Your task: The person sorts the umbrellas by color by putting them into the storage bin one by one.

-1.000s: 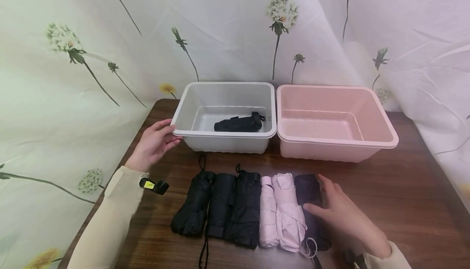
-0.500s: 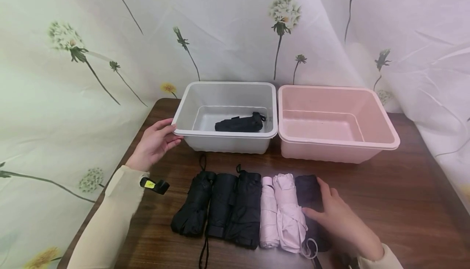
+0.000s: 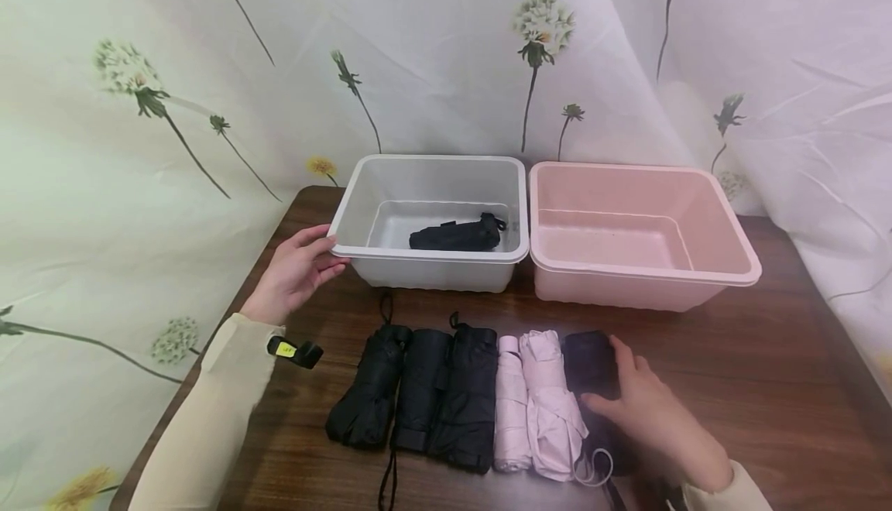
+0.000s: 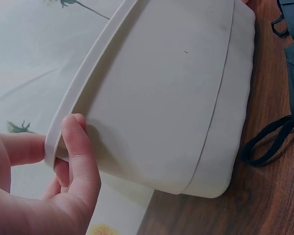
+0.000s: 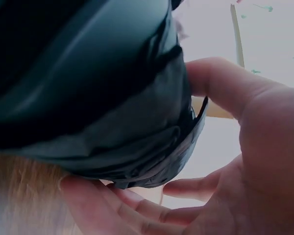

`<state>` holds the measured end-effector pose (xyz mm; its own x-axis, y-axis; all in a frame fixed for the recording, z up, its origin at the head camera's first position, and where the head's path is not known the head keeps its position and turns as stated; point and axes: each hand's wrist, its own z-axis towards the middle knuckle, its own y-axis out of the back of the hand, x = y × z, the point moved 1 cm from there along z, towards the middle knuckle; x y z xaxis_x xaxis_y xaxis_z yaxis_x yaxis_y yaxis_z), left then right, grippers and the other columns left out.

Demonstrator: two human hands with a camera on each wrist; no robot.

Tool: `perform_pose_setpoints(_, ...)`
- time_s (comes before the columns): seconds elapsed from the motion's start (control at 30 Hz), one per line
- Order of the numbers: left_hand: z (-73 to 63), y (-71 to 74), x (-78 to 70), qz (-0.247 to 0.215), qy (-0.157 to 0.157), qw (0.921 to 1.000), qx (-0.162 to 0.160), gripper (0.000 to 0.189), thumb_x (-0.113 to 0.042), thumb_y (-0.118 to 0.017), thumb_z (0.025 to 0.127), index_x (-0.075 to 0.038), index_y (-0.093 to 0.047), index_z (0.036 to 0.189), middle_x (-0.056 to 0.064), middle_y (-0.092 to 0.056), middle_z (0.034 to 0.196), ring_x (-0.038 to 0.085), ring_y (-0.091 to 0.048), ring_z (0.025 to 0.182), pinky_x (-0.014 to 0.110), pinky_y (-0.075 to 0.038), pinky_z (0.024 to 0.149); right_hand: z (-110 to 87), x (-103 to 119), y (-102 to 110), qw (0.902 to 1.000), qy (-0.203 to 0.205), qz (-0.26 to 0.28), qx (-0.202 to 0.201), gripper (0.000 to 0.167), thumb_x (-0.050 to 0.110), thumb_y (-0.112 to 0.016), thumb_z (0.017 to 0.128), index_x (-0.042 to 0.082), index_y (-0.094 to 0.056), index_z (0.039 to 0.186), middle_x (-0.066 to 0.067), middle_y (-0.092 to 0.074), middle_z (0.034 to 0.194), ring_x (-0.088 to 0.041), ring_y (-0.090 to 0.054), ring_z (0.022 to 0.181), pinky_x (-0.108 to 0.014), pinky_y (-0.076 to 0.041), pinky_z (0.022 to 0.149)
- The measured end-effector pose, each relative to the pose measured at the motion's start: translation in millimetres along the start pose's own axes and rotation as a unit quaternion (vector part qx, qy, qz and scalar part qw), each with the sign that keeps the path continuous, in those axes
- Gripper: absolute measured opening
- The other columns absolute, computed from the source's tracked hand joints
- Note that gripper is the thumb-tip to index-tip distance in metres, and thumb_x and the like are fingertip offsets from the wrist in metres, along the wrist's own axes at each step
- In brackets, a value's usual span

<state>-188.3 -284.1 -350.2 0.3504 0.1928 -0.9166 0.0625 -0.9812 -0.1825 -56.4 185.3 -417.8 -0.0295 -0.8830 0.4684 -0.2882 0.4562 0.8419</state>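
My left hand (image 3: 296, 271) pinches the front left corner of a white plastic bin (image 3: 432, 271); in the left wrist view the thumb and fingers (image 4: 81, 152) grip its rim. A folded black umbrella (image 3: 453, 235) lies inside that bin. At the right end of a row of folded umbrellas, my right hand (image 3: 658, 414) holds a dark folded umbrella (image 3: 588, 360), thumb on its near left side. The right wrist view shows the same umbrella (image 5: 137, 117) between thumb and fingers, its lower part hidden by the hand in the head view.
Beside the held umbrella lie two pale pink umbrellas (image 3: 554, 410), one with a light cord loop (image 3: 595, 468). Three black umbrellas (image 3: 418, 387) lie left of them. A pink bin (image 3: 644, 290) adjoins the white one at the back of the wooden table (image 3: 780, 387). Flowered cloth hangs behind.
My right hand has closed in around the dark umbrella, which has shifted slightly. The nearby cord loop has moved a little. My left hand keeps its hold on the bin's rim.
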Motion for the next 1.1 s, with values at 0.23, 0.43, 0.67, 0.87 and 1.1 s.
perform_pose_setpoints(0.23,0.4,0.1,-0.1,0.000,-0.001,1.0000,-0.001,0.053,-0.020,-0.062,0.095,-0.012,-0.036,0.140,0.006,-0.049,0.123,0.011,-0.068,0.078,0.022,-0.058,0.075,3.7,-6,7,0.9997,-0.018,-0.016,-0.010,0.103,0.048,-0.074,0.078,-0.003,-0.018,0.149,-0.043,-0.044,0.123,-0.059,-0.057,0.097,-0.066,-0.049,0.077)
perform_pose_setpoints(0.43,0.6,-1.2,-0.1,0.002,-0.002,1.0000,-0.001,0.048,-0.018,-0.060,0.097,-0.012,-0.037,0.138,0.005,-0.048,0.122,0.011,-0.068,0.077,0.021,-0.058,0.073,2.4,-9,5,0.9995,-0.030,-0.008,0.002,0.108,0.050,-0.074,0.077,-0.004,-0.014,0.149,-0.043,-0.045,0.123,-0.058,-0.057,0.098,-0.064,-0.050,0.076)
perform_pose_setpoints(0.67,0.6,-1.8,0.4,0.000,-0.003,1.0000,0.003,0.047,-0.018,-0.059,0.097,-0.012,-0.037,0.138,0.006,-0.049,0.121,0.011,-0.068,0.077,0.021,-0.058,0.072,-1.3,-9,0,0.9989,-0.044,-0.007,0.017,0.122,0.056,-0.077,0.070,-0.003,-0.006,0.150,-0.044,-0.044,0.123,-0.056,-0.058,0.096,-0.061,-0.052,0.071)
perform_pose_setpoints(0.87,0.6,-1.2,0.7,-0.001,-0.004,1.0000,0.003,0.047,-0.017,-0.058,0.097,-0.012,-0.036,0.139,0.006,-0.049,0.121,0.011,-0.068,0.077,0.021,-0.058,0.072,-1.6,-7,-4,0.9985,-0.050,-0.009,0.017,0.125,0.055,-0.078,0.069,-0.004,-0.003,0.150,-0.047,-0.040,0.126,-0.059,-0.057,0.094,-0.062,-0.051,0.071)
perform_pose_setpoints(1.1,-0.6,-1.6,0.7,0.002,-0.003,1.0000,-0.001,0.046,-0.017,-0.058,0.098,-0.012,-0.037,0.138,0.006,-0.049,0.121,0.010,-0.068,0.076,0.021,-0.058,0.073,0.2,-8,-7,0.9987,-0.049,-0.006,0.012,0.122,0.048,-0.078,0.070,-0.006,-0.002,0.149,-0.048,-0.041,0.124,-0.059,-0.057,0.092,-0.061,-0.051,0.071)
